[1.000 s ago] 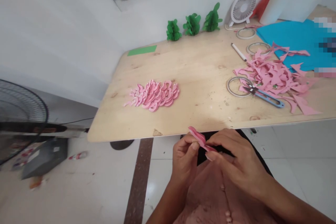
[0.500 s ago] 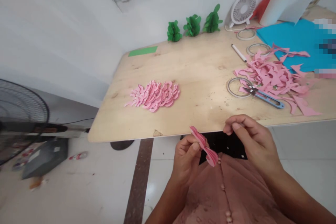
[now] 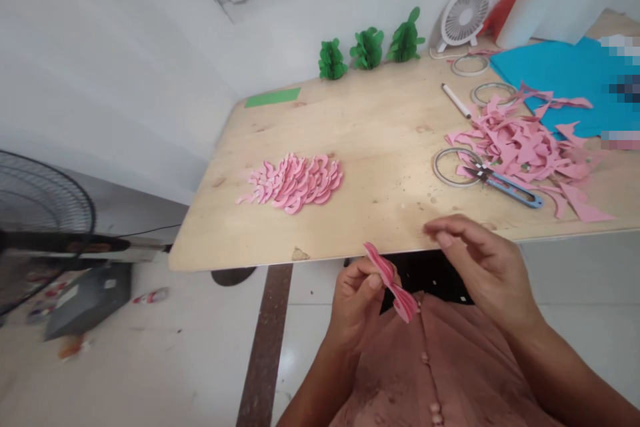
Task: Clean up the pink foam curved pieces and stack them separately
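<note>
My left hand (image 3: 357,297) is closed at the table's front edge. Thumb and fingers pinch a small stack of pink curved paper cutouts (image 3: 389,277), held tilted on edge with the layers showing. To the right, my right hand (image 3: 483,267) hovers by the edge, fingers stretched forward and the thumb slightly off them. Its fingertips are a little blurred, and nothing shows between them. Beyond my left hand, a heap of similar pink cutouts (image 3: 300,180) lies on the wooden table (image 3: 380,140).
At right lie thread snips (image 3: 513,188), tape rolls (image 3: 453,167), a marker (image 3: 456,101), pink paper scraps (image 3: 525,140) and blue sheets (image 3: 550,73). Three green paper cacti (image 3: 367,49) and a small white fan (image 3: 465,17) stand along the wall. A large fan (image 3: 45,213) is at left.
My right hand's fingers have straightened and the thumb has loosened from them, with the fingertips slightly higher. My left hand keeps its pinch on the pink stack, almost unmoved.
</note>
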A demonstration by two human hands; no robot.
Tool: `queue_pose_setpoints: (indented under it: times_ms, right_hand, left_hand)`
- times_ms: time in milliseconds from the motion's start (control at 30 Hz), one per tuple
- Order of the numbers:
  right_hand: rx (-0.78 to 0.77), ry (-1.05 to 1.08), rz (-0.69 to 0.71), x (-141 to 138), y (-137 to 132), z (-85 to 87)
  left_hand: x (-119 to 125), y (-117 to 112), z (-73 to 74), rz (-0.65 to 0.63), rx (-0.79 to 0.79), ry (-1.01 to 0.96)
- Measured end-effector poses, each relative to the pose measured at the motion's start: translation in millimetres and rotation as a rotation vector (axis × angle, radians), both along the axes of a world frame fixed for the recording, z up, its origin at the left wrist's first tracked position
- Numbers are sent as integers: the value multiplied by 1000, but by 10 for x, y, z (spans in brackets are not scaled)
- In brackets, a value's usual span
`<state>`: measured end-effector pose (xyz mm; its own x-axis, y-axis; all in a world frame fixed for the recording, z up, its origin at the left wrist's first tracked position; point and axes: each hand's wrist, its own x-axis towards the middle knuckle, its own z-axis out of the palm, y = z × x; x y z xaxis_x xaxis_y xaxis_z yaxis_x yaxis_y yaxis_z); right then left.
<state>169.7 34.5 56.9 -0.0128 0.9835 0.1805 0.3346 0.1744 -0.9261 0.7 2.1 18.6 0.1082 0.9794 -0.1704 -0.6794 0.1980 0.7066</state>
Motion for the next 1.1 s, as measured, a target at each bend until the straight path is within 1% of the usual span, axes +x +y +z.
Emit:
queue_pose_setpoints:
  times_ms: [67, 133, 200, 367, 500, 800, 933, 1100]
  right_hand:
    - [-92, 87, 146, -62, -55, 73]
    - [-187, 166, 303, -139, -100, 128]
    - [-259, 223, 371, -212, -128, 153]
    - [-322, 237, 362, -295, -146, 129]
    - [-338, 256, 362, -297, -155, 116]
    - [-304, 220, 354, -313, -181, 130]
    - [-310, 223, 356, -321, -184, 119]
    - [-257, 150, 334, -335, -197, 130]
  left_hand:
    - [2, -5, 12, -13, 11, 5]
    - [-3, -16, 16, -23, -9, 26]
    - [-12, -31, 7, -28, -48, 49]
    - [-31, -56, -45, -43, -105, 72]
    - [-29, -55, -62, -70, -127, 4]
    - [-13, -31, -82, -162, -165, -178]
    - [-17, -21, -108, -203, -176, -204]
    - [-25, -22, -116, -207, -173, -201]
